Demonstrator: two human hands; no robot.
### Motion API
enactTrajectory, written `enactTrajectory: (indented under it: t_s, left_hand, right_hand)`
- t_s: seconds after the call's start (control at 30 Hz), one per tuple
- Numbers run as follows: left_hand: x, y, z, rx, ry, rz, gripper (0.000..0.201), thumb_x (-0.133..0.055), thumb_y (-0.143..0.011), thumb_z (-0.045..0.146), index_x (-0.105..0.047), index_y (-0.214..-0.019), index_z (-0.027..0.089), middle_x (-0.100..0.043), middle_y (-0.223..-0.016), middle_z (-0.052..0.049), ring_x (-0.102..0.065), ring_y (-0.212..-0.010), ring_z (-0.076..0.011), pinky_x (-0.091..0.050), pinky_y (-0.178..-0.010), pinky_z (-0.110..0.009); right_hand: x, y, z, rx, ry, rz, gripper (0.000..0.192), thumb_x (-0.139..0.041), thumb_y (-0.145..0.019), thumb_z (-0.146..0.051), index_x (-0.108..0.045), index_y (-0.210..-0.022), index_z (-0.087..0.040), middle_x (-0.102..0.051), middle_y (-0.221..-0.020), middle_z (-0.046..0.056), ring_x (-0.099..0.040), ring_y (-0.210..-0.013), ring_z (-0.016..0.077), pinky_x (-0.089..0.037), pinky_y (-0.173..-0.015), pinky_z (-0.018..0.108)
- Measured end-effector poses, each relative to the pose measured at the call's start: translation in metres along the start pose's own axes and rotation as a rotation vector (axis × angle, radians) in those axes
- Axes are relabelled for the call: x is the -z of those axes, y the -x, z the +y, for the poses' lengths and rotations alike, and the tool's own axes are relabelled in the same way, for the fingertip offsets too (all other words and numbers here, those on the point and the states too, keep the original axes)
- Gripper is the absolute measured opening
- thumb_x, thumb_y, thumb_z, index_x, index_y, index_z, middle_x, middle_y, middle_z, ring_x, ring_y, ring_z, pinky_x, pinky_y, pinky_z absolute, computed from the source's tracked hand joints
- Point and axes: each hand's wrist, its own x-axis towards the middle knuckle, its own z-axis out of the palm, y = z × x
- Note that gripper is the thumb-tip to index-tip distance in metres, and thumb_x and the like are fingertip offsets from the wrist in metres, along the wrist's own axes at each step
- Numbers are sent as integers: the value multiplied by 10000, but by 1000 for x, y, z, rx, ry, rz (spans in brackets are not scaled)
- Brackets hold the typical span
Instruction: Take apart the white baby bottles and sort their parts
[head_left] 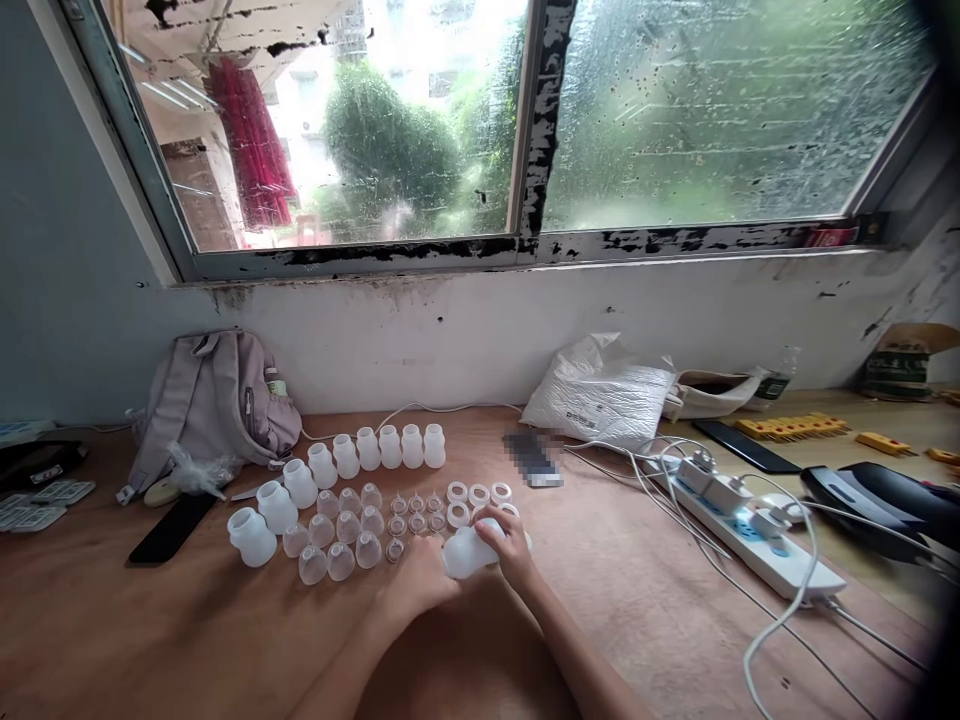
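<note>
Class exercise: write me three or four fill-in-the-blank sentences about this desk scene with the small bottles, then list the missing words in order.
1. The right hand and left hand together hold one white ____ just above the wooden table.
2. The row of white bottles curves in front of a grey ____ leaning against the wall.
3. The white power strip lies to the ____ of the hands.
4. Above the table, the wall holds a wide ____ wet with raindrops.

Missing words: bottle; backpack; right; window

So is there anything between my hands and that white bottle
No. Both hands are already on the bottle: the right hand wraps its far end and the left hand meets its near end. The caps and rings lie behind it, not between.
</note>
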Motion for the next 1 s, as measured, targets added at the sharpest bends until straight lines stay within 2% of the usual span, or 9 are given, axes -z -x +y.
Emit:
enactTrajectory:
  t_s: [0.13, 0.23, 0.4, 0.5, 0.6, 0.67, 0.77, 0.87, 1.0]
  left_hand:
    - [5, -1, -23, 114, 467, -478, 156, -562, -566, 288, -526, -607, 142, -456, -466, 20, -328, -369, -68, -184, -353, -205]
    - [6, 0, -39, 158, 770, -607, 181, -530, -574, 299, -511, -659, 140, -441, -482, 33, -268, -350, -40, -126, -335, -181]
    - [2, 2, -46, 205, 974, -577, 251, -595, -570, 295, -505, -733, 127, -522, -581, 3, -350, -370, -37, -139, -331, -173]
    - [2, 4, -42, 211, 994, -565, 353, -602, -598, 430, -518, -712, 106, -533, -558, -7, -351, -348, -30, -123, -330, -181]
    - [5, 6, -39, 228, 1004, -568, 559, -434, -667, 647, -524, -622, 97, -426, -381, 36, -233, -268, -12, -71, -333, -198]
    - [7, 6, -39, 243, 996, -583, 681, -290, -676, 732, -524, -576, 101, -348, -300, 56, -166, -234, -11, -59, -336, -207]
    - [8, 5, -41, 265, 989, -599, 772, -172, -648, 788, -526, -547, 109, -316, -262, 55, -145, -213, -22, -57, -333, -213]
    - [8, 4, -42, 270, 1000, -604, 797, -146, -631, 804, -529, -546, 111, -319, -260, 54, -143, -212, -27, -61, -327, -212]
    - [7, 5, -41, 248, 989, -606, 820, -123, -612, 817, -532, -543, 109, -304, -257, 58, -127, -213, -23, -59, -325, -212]
  right_hand:
    - [-5, 4, -7, 49, -35, -116, 197, -523, -722, -361, -594, -695, -179, -561, -662, 22, -489, -612, 163, -366, -571, 269]
    - [-10, 4, -12, -21, -168, -199, 185, -561, -693, -339, -596, -811, -200, -553, -750, 14, -497, -673, 167, -375, -605, 263]
    - [-6, -1, -18, -185, -474, -298, 455, -597, -613, -303, -503, -1056, -255, -535, -955, 27, -506, -846, 204, -408, -675, 285]
    - [-2, -2, -18, -215, -466, -311, 401, -577, -663, -342, -517, -1049, -253, -520, -1049, 43, -489, -949, 216, -413, -731, 303]
    - [1, -3, -16, -366, -359, -347, 322, -483, -760, -428, -513, -1029, -255, -559, -861, 22, -550, -663, 149, -413, -520, 242]
    - [3, -4, -16, -436, -357, -394, 331, -462, -771, -449, -502, -1036, -254, -559, -748, 0, -513, -500, 114, -364, -422, 212]
    - [7, -6, -18, -322, -471, -373, 309, -515, -734, -392, -559, -992, -226, -582, -943, 52, -574, -737, 168, -442, -562, 250]
    - [10, -7, -20, -266, -536, -304, 325, -502, -741, -380, -573, -1015, -220, -508, -1146, 75, -523, -958, 204, -452, -696, 276]
    - [8, -6, -16, -440, -444, -373, 366, -461, -782, -445, -494, -1093, -255, -567, -900, 39, -555, -541, 111, -392, -407, 205]
